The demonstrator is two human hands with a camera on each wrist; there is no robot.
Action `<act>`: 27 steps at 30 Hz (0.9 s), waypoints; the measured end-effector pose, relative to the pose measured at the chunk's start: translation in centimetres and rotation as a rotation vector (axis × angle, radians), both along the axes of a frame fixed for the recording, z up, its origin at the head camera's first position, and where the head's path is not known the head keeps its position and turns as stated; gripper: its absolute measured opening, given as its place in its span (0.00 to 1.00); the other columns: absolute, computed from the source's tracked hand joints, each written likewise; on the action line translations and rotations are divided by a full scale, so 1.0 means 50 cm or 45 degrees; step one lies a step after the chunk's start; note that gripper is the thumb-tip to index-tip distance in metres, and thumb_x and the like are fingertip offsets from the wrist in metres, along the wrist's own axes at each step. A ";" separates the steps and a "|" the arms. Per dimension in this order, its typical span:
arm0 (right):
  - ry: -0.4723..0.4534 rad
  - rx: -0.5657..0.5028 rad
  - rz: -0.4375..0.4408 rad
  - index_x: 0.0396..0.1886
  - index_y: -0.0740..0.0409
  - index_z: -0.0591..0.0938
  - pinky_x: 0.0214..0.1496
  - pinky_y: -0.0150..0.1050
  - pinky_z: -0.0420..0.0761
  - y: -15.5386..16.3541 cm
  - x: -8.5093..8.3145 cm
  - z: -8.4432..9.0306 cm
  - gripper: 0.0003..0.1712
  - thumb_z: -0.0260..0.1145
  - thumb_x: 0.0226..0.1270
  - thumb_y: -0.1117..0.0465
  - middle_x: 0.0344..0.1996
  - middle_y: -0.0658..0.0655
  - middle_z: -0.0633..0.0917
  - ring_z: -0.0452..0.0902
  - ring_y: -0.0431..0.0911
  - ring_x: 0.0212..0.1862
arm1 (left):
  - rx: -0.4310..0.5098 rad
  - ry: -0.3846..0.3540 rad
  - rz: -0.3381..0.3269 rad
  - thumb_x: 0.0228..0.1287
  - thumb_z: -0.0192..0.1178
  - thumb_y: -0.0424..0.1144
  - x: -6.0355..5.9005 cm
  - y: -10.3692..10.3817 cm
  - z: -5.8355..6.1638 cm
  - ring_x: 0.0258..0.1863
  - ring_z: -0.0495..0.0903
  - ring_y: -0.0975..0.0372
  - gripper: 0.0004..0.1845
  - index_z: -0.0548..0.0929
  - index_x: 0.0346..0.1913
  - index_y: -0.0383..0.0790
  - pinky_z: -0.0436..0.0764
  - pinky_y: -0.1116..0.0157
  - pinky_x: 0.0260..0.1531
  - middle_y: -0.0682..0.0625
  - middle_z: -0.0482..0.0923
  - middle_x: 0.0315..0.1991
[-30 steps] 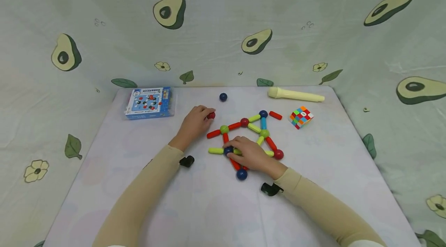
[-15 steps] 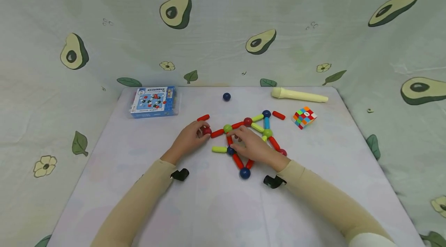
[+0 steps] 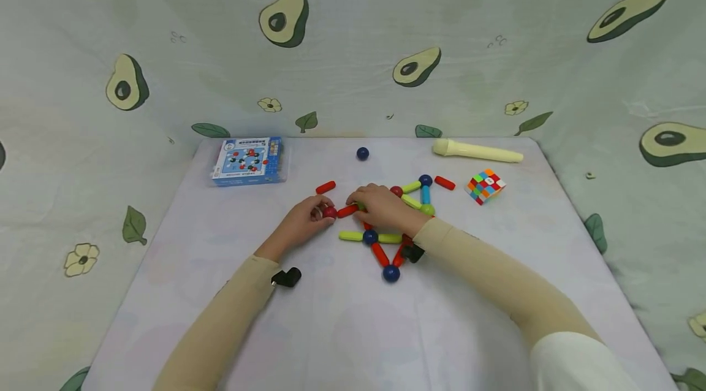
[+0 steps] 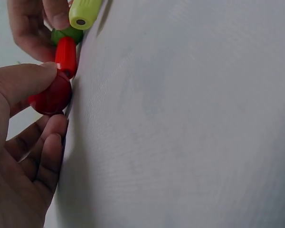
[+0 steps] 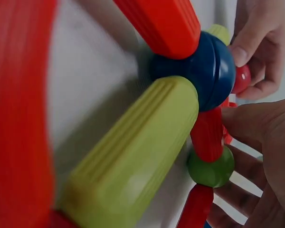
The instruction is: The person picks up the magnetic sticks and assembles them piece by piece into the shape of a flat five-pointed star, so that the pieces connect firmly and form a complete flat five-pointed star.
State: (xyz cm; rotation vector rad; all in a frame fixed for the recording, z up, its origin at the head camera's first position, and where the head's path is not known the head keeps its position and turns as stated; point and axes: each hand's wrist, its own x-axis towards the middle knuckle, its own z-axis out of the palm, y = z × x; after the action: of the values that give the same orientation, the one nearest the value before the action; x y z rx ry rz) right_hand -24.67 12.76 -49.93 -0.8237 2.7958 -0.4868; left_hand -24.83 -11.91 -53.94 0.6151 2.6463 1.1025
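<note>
My left hand [image 3: 298, 224] pinches a red ball [image 3: 330, 212] between thumb and fingers. This ball meets the free end of a red magnetic rod [image 3: 347, 211], whose other end joins a green ball [image 5: 211, 168]. Around that green ball curl the fingers of my right hand [image 3: 384, 208], which mostly cover it in the head view. Both belong to a flat frame of magnetic rods and balls on the table. Nearer me, the frame has a blue ball [image 3: 370, 237] with a yellow-green rod [image 3: 350, 236] pointing left, and another blue ball [image 3: 391, 273] at its front corner.
Loose red rods lie behind my left hand [image 3: 325, 187] and at the right [image 3: 444, 182]. A single dark blue ball [image 3: 362, 154] sits at the back. A blue boxed set [image 3: 248, 161], a puzzle cube [image 3: 485, 186] and a cream toy microphone [image 3: 477, 151] stand around the frame.
My left hand has brought the red ball toward me to the red rod's end, uncovering a loose red rod. My right hand has moved from the blue ball away from me to the green ball.
</note>
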 end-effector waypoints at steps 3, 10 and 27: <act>-0.007 0.057 0.034 0.60 0.49 0.83 0.59 0.42 0.76 -0.011 -0.012 -0.007 0.17 0.66 0.74 0.56 0.51 0.49 0.83 0.74 0.46 0.52 | 0.015 -0.012 0.006 0.67 0.69 0.44 0.000 -0.001 -0.002 0.39 0.75 0.58 0.18 0.80 0.57 0.50 0.77 0.62 0.41 0.52 0.78 0.43; -0.056 0.072 -0.005 0.57 0.51 0.83 0.57 0.38 0.78 -0.024 -0.022 -0.010 0.15 0.65 0.75 0.57 0.49 0.50 0.82 0.74 0.45 0.51 | 0.032 -0.001 0.004 0.67 0.69 0.44 -0.001 0.000 -0.003 0.38 0.75 0.59 0.18 0.80 0.57 0.49 0.77 0.63 0.39 0.52 0.78 0.41; -0.020 -0.012 -0.037 0.53 0.48 0.84 0.42 0.36 0.79 0.005 0.091 0.021 0.16 0.70 0.68 0.51 0.46 0.51 0.78 0.75 0.42 0.39 | -0.013 -0.035 -0.001 0.71 0.63 0.43 -0.004 -0.008 -0.006 0.40 0.74 0.59 0.18 0.81 0.62 0.51 0.76 0.62 0.40 0.52 0.77 0.41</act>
State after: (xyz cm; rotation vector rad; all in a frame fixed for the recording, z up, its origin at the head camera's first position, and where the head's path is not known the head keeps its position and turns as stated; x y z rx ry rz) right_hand -20.12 13.01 -48.88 -0.7782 2.7968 -0.5094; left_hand -25.03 -12.29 -54.22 0.5944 2.6268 1.0892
